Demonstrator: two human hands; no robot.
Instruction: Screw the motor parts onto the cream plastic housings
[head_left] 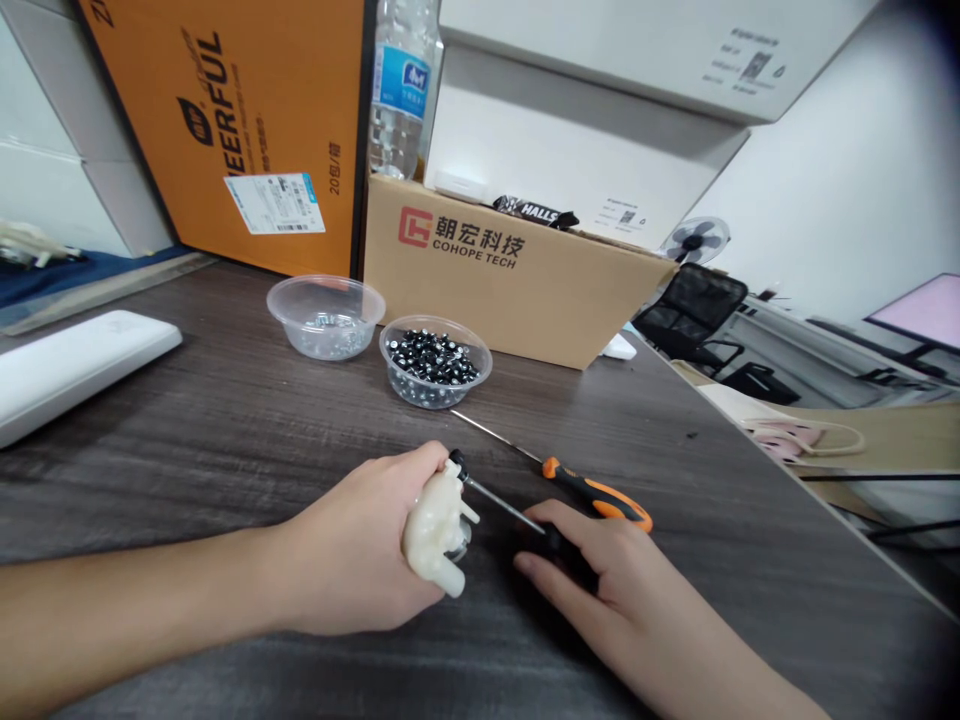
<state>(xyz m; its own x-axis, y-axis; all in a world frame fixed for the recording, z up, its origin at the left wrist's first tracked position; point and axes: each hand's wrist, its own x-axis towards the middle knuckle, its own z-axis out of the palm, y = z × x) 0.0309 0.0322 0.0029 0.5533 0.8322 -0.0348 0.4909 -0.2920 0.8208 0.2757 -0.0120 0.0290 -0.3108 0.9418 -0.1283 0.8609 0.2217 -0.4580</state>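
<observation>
My left hand [364,550] is gripping the cream part [431,530] over the table [225,470]; my right hand [611,570] is wrapping the screwdriver [501,503], its tip meeting the black knob [458,463]. Tilting it, I'm risking slipping into my thumb [430,458].

Head view forward-down over desk [225,440]

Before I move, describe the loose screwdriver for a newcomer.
Find the COHOPE TECH carton, then the bowl of black pieces before it. The orange-and-black screwdriver points there; unlike the tool in the right hand, it lies on the table.
</observation>
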